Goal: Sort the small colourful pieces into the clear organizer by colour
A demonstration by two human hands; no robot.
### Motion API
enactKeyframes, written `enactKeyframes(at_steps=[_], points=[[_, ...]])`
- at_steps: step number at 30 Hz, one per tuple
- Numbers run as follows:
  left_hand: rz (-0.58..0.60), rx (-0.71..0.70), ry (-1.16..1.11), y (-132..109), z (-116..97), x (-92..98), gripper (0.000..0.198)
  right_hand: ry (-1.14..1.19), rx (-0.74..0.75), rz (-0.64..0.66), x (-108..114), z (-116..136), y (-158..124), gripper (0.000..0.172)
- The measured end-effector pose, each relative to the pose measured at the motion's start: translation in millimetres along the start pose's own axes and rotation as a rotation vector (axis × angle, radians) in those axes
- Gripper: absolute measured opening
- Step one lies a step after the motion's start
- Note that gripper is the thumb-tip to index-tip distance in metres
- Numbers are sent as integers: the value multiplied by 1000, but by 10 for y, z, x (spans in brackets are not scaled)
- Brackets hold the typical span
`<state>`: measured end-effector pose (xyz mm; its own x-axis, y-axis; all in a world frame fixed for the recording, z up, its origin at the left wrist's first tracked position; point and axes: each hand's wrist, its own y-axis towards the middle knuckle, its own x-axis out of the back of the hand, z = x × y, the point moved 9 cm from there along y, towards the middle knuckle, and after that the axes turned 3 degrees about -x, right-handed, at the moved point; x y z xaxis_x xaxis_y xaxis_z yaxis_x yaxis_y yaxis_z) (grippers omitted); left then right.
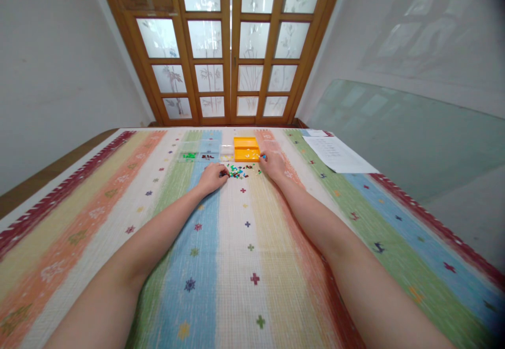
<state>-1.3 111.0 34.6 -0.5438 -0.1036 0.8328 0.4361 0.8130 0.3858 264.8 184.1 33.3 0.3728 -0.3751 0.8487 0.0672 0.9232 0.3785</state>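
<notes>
A loose pile of small mixed-colour pieces (238,171) lies on the striped cloth. At its left edge my left hand (213,177) rests with thumb and fingers pinched together; what they hold, if anything, is too small to name. My right hand (273,165) is closed at the right edge of an open orange box (246,142) with white pieces inside. A blue bit (263,156) shows at its fingertips, but I cannot tell whether it is held. Left of the orange box are clear boxes with green pieces (189,155), dark brown pieces (208,156) and yellowish pieces (226,157).
The striped tablecloth (236,265) covers the table. A sheet of paper with writing (337,154) lies at the far right. Wooden doors with glass panes (232,65) stand beyond the table, and a pale glass panel (394,128) leans along the right wall.
</notes>
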Motion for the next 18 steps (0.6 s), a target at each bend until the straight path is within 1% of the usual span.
enactKeyframes(at_steps=[8, 12, 18], points=[[-13, 12, 36, -3, 1, 6, 13, 11, -31, 28, 16, 20, -16, 32], [-52, 46, 66, -4, 40, 41, 19, 11, -64, 60, 34, 41, -40, 33], [-67, 127, 110, -14, 141, 59, 20, 22, -63, 44, 92, 94, -59, 34]])
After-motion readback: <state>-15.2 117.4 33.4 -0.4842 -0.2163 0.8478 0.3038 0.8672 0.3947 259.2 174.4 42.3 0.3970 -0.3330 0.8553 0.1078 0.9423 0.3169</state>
